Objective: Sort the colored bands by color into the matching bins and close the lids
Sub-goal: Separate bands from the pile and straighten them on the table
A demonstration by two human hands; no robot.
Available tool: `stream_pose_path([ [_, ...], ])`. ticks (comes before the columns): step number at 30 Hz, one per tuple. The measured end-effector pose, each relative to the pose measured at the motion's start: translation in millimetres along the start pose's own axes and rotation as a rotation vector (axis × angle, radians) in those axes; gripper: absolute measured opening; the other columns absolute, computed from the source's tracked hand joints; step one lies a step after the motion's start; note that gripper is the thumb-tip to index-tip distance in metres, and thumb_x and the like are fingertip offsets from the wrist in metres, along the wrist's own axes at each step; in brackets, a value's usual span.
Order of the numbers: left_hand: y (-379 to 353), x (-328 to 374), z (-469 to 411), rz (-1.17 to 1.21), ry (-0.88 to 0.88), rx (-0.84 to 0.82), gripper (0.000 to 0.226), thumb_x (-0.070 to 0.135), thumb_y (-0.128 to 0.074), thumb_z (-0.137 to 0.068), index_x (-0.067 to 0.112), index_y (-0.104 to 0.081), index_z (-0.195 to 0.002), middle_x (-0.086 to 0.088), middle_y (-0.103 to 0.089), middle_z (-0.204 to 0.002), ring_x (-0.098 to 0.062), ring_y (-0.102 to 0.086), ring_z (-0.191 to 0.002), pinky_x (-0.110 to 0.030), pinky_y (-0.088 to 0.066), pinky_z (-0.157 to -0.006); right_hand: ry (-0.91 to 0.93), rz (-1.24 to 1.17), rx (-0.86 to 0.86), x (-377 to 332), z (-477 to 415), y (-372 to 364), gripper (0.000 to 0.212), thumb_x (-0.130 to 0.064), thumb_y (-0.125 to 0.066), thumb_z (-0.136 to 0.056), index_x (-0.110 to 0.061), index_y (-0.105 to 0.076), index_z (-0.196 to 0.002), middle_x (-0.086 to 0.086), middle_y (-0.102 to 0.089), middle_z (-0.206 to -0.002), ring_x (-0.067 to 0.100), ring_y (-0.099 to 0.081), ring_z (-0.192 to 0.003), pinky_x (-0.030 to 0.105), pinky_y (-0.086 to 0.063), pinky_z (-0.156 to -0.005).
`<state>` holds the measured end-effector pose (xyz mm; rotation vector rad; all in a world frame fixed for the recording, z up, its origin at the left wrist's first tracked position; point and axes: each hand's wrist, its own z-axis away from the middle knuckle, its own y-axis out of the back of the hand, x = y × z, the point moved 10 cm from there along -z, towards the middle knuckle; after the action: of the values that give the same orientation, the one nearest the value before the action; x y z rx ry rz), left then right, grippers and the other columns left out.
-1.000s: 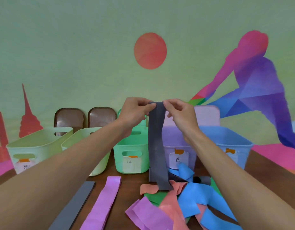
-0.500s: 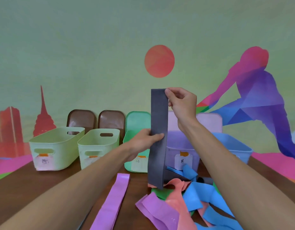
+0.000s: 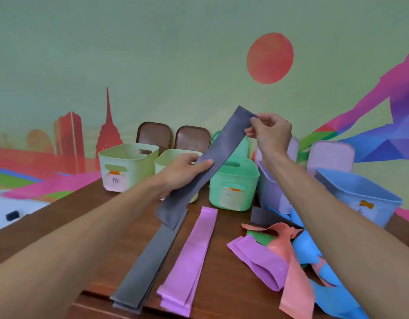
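Note:
A dark grey band (image 3: 224, 143) slants in the air above the table. My right hand (image 3: 271, 132) pinches its top end and my left hand (image 3: 187, 172) grips its middle; its lower end hangs over a flat stack of grey bands (image 3: 150, 265). Beside that stack lies a flat pile of purple bands (image 3: 189, 256). A tangled heap of purple, salmon, blue, green and grey bands (image 3: 288, 249) lies at the right. Five open bins stand behind: two pale green (image 3: 127, 166) (image 3: 164, 162), a mint one (image 3: 233, 187), a lilac one (image 3: 268, 189) and a blue one (image 3: 360, 194).
Lids lean on the mural wall behind the bins: two brown lids (image 3: 155, 134) (image 3: 192, 138) and a lilac lid (image 3: 330, 155). The brown table's near edge (image 3: 97, 302) runs just below the flat stacks. A white surface (image 3: 12, 210) lies off the table's left edge.
The band went from hanging straight down to tilted leftward over the grey stack. My left hand slid down from its top to its middle. The view swung left.

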<state>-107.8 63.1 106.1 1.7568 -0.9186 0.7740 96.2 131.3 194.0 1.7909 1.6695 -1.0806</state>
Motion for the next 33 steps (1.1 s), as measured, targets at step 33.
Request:
stream_pose_path([
  [33, -7, -186, 111, 0.329, 0.629, -0.351, 0.011, 0.017, -0.066, -0.087, 0.011, -0.06, -0.081, -0.002, -0.068, -0.074, -0.007, -0.066, -0.058, -0.019, -0.05, -0.049, -0.004, 0.904, -0.738, 232, 122, -147, 0.013, -0.023, -0.067, -0.083, -0.014, -0.075, -0.088, 0.006, -0.074, -0.09, 0.023, -0.066, -0.09, 0.038, -0.053, -0.085],
])
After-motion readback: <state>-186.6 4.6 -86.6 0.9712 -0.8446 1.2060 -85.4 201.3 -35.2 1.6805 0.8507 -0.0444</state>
